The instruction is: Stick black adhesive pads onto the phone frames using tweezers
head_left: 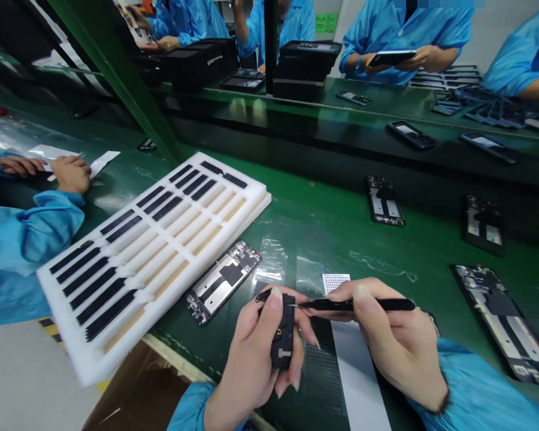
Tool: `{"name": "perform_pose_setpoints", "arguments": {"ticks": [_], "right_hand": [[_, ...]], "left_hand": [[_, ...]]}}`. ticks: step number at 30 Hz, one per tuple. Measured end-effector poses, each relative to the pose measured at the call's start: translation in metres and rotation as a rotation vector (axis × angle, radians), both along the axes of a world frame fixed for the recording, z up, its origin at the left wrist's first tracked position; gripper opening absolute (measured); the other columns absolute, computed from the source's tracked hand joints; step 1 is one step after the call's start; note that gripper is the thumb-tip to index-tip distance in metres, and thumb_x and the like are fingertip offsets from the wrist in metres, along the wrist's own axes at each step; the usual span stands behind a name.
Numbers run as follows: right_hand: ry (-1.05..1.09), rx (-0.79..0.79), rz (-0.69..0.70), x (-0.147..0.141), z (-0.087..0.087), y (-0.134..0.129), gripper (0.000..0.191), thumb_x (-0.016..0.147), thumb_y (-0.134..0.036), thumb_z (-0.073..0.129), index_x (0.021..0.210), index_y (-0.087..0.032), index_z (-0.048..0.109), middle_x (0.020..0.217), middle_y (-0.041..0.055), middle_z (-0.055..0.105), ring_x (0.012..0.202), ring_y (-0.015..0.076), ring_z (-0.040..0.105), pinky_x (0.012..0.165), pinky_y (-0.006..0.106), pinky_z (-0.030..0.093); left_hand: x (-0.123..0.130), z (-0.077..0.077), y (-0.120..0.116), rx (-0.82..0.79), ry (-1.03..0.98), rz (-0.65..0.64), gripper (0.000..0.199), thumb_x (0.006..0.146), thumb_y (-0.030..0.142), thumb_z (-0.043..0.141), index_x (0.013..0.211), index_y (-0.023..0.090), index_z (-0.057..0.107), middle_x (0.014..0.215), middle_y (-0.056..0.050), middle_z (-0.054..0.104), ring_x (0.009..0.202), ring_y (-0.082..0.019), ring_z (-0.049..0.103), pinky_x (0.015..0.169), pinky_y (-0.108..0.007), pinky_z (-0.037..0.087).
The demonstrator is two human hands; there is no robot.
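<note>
Green workbench [323,239] under your hands, with a second bench across a dark divider ahead. Your left hand [247,359] is closed around a black module [282,341], holding it upright between thumb and fingers, right in front of you. Your right hand [390,341] is pinched on one pair of black tweezers [354,304], and the tip touches the top of the module. Both hands are shut on what they hold, and the module sits between them.

Under your hands: one white strip [359,371], one black mesh sheet [323,371]. Just ahead of them: one small perforated white card [336,282], one clear plastic film [269,263].

Four open phone frames lie on the bench: one [222,281] just left of your left hand, one [503,323] just right of your right hand, two [385,200] further ahead. Left of those, one white foam tray [153,263] holds more than a dozen black strips, exact count unclear.

Further left, a co-worker's two hands [45,167] rest on white paper [103,163]. Ahead, four people in blue smocks [404,42], two black cases [197,63].
</note>
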State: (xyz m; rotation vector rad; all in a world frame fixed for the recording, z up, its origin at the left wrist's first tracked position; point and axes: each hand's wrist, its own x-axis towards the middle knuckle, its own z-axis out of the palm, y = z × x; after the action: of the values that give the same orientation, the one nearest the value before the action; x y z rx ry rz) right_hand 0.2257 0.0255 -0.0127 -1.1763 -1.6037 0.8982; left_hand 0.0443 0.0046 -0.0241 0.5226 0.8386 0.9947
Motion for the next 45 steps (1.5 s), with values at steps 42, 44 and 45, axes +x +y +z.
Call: {"name": "perform_pose_setpoints", "arguments": {"ticks": [42,44,45], "right_hand": [[-0.223,0.309,0.332,0.033,0.02,0.014,0.024,0.1,-0.022,0.05,0.116,-0.026,0.068,0.091,0.0044,0.08,0.082,0.021,0.078,0.067,0.027,0.064],[-0.243,0.315,0.363,0.035,0.023,0.016,0.025,0.101,-0.021,0.049,0.118,-0.027,0.065,0.093,0.0036,0.08,0.086,0.0208,0.078,0.07,0.027,0.064],[-0.25,0.312,0.379,0.036,0.024,0.016,0.025,0.101,-0.02,0.048,0.119,-0.027,0.064,0.095,0.0035,0.08,0.088,0.0206,0.078,0.072,0.027,0.064]], "left_hand": [[-0.007,0.018,0.004,0.072,0.268,-0.267,0.034,0.094,0.042,0.058,0.112,0.013,0.06,0.086,-0.011,0.071,0.041,-0.005,0.045,0.032,-0.014,0.029],[-0.006,0.019,0.004,0.079,0.284,-0.283,0.034,0.095,0.042,0.057,0.112,0.013,0.061,0.087,-0.011,0.071,0.042,-0.005,0.045,0.032,-0.014,0.029],[-0.006,0.02,0.004,0.087,0.293,-0.288,0.033,0.095,0.042,0.057,0.111,0.013,0.061,0.087,-0.011,0.072,0.041,-0.005,0.044,0.032,-0.015,0.029]]}}
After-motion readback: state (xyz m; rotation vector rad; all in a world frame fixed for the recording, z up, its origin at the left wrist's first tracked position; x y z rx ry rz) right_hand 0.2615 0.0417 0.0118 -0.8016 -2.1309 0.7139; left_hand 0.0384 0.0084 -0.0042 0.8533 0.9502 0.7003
